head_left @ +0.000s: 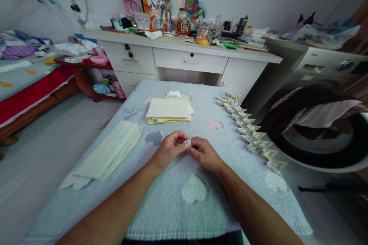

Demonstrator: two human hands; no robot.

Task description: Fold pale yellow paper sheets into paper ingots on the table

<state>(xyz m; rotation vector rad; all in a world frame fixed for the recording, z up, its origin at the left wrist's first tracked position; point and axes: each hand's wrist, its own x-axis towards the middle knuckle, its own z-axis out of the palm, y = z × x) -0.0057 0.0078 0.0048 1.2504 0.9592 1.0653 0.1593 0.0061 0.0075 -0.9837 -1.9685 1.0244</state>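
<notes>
Both hands meet over the middle of the cloth-covered table (172, 214). A small folded piece of pale paper (188, 142) sits between them, mostly hidden by fingers. My left hand (171, 147) pinches it from the left with thumb and fingertips. From the right, my right hand (205, 153) closes thumb and fingers on its other side. Beyond the hands lies a stack of cream and yellow paper sheets (169, 108). A pile of pale green folded paper (110, 149) rests to the left. Several folded paper pieces (250, 129) with pointed ends form a row along the right edge.
Crumpled white tissue (173, 94) lies behind the stack. Past the table stands a white desk (189, 55) crowded with jars and small items. A washing machine (322, 72) with its door open and clothes hanging out is at right. A bed (31, 92) is at left.
</notes>
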